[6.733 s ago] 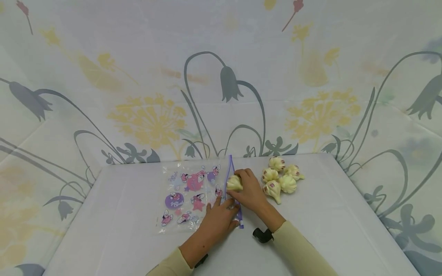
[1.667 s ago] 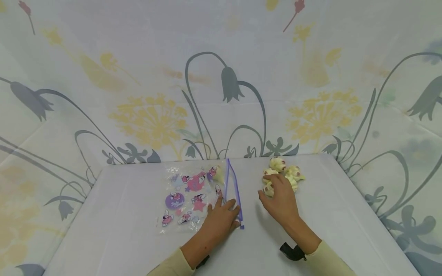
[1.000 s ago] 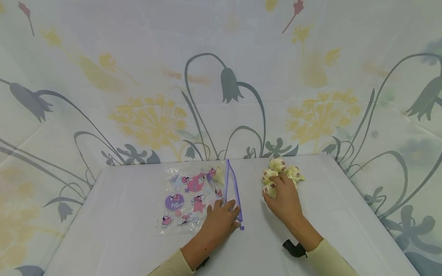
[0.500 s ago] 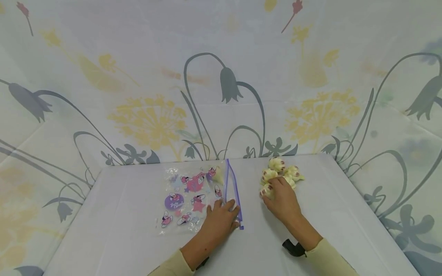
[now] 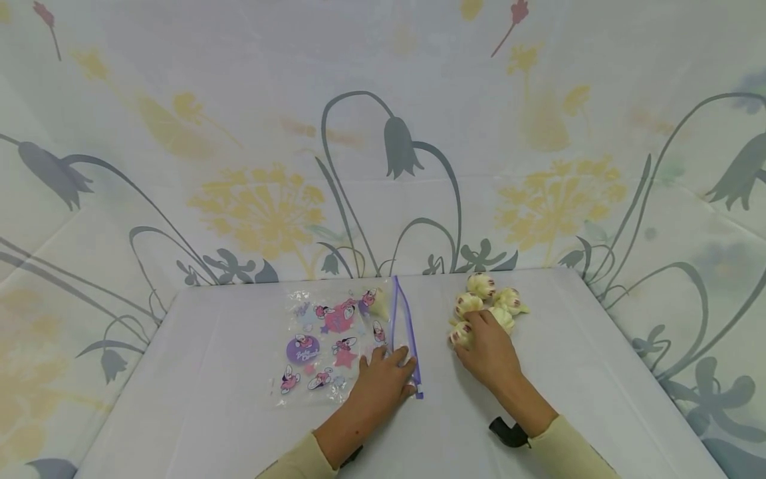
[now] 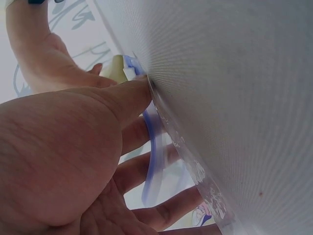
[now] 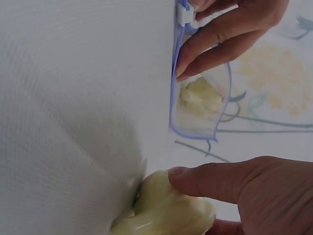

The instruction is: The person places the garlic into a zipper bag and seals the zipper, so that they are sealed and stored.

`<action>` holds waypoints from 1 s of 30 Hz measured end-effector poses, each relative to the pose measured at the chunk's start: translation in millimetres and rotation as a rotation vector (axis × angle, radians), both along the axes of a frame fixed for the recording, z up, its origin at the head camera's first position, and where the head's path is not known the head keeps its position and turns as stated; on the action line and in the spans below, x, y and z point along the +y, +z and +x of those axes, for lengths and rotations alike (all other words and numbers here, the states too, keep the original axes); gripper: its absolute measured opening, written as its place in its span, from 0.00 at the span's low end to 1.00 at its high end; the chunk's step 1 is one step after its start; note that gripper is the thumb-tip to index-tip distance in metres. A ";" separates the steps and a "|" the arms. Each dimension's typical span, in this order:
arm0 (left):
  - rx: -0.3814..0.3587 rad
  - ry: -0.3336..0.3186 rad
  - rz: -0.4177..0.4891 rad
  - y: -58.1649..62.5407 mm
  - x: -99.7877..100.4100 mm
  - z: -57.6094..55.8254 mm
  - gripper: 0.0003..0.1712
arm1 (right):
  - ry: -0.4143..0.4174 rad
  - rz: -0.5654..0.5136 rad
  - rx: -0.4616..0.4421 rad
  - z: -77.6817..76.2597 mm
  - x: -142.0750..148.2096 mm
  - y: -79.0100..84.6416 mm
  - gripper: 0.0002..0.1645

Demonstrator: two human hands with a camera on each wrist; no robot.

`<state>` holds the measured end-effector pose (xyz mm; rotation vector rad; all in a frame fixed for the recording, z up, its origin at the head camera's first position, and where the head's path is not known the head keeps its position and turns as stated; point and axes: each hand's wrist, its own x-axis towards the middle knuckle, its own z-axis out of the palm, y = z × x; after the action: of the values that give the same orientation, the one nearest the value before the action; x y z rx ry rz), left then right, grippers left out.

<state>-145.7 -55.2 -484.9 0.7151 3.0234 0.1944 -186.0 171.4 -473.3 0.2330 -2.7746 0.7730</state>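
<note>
My left hand [image 5: 383, 378] rests with spread fingers on the mouth of a clear zip bag [image 5: 317, 379], printed with pink and purple cartoon figures. Its purple zip edge [image 5: 411, 339] stands partly apart, and the white slider [image 7: 185, 14] is by the left thumb. Inside the bag, near the mouth, lies a garlic bulb [image 7: 201, 98]. At the pile's near left side my right hand [image 5: 493, 352] holds another garlic bulb [image 7: 168, 208] between thumb and fingers, low over the table. Part of that bulb is hidden behind the fingers in the head view.
Several garlic bulbs [image 5: 481, 285] sit clustered just beyond the right hand, toward the table's back. A white cloth covers the table [image 5: 197, 372]. Behind it hangs a flower-printed curtain [image 5: 359, 219]. Each wrist wears a black camera mount [image 5: 509, 432].
Earlier the right hand held a garlic bulb at the bag's mouth; that bulb now lies inside. The right hand has returned to the pile and shifted a bulb slightly left. The left hand stays.
</note>
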 end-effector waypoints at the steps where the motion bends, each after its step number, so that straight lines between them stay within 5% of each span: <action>1: 0.003 0.000 0.001 -0.3 0.0 -0.1 0.28 | 0.002 -0.004 -0.010 0.2 -0.5 -0.3 0.33; 30: 0.072 0.000 -0.035 -1.3 3.3 2.1 0.28 | 0.106 -0.046 0.101 -2.6 -21.0 -3.8 0.32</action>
<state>-143.7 -51.9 -486.2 0.7351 3.0865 0.1181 -188.6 150.4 -477.1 0.4012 -2.6646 0.8253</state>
